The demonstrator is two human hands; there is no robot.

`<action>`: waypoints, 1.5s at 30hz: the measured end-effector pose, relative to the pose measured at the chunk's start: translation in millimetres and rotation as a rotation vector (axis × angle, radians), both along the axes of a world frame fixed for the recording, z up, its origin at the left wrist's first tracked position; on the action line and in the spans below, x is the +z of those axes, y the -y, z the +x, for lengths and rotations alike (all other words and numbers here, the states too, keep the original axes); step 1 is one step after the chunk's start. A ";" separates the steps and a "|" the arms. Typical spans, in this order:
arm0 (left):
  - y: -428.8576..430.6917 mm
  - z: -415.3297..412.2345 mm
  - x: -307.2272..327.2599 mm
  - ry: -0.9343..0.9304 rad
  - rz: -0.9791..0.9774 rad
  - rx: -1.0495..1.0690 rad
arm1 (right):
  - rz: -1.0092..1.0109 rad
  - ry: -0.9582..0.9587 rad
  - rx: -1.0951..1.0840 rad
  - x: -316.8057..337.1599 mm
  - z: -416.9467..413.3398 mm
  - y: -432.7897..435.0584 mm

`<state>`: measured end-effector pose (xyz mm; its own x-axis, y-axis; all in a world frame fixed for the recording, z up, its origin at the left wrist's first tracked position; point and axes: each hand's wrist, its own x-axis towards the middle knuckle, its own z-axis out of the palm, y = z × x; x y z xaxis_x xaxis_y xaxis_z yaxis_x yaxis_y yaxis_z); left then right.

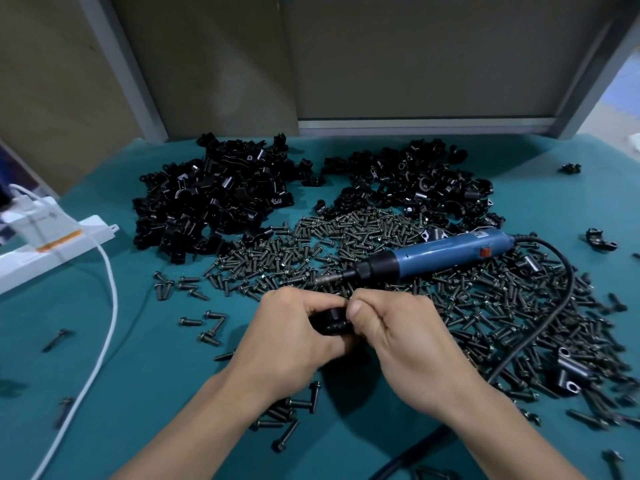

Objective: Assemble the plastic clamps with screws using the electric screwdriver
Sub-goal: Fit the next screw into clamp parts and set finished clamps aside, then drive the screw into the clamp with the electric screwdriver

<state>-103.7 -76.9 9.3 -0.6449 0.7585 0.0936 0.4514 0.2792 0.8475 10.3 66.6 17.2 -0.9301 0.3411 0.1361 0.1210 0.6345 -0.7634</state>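
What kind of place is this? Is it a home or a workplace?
Most likely a factory assembly bench. Two big piles of black plastic clamps and a heap of screws lie on a green mat, with a corded electric screwdriver on the screws.

Bare worktop (145, 368) lies open at the near left; screws (363, 237), clamp heaps (214, 199) and the screwdriver (433, 252) crowd the middle and right.

Black clamps (214, 199), dark screws (346, 233), blue screwdriver (450, 249) w/ red switch (486, 252), teal cloth (156, 358), white cable (110, 306)
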 end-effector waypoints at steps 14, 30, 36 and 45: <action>1.2 -1.6 3.4 -0.227 0.098 -0.017 | -0.163 0.010 0.038 6.3 -0.4 1.1; -9.8 4.9 -1.2 -0.500 0.140 0.193 | -0.039 0.101 -0.228 21.0 -2.8 -0.7; -9.1 0.9 1.0 -0.150 0.110 0.276 | 0.122 0.159 -0.873 42.4 19.1 -99.4; -1.4 -7.3 10.0 -0.110 0.082 0.290 | 0.419 0.559 -0.447 51.6 12.8 -160.9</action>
<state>-110.9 -75.5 19.3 -0.8158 0.5316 0.2278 0.4531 0.3426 0.8230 23.1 227.5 68.8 -0.6867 0.7188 -0.1081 0.7211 0.6548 -0.2263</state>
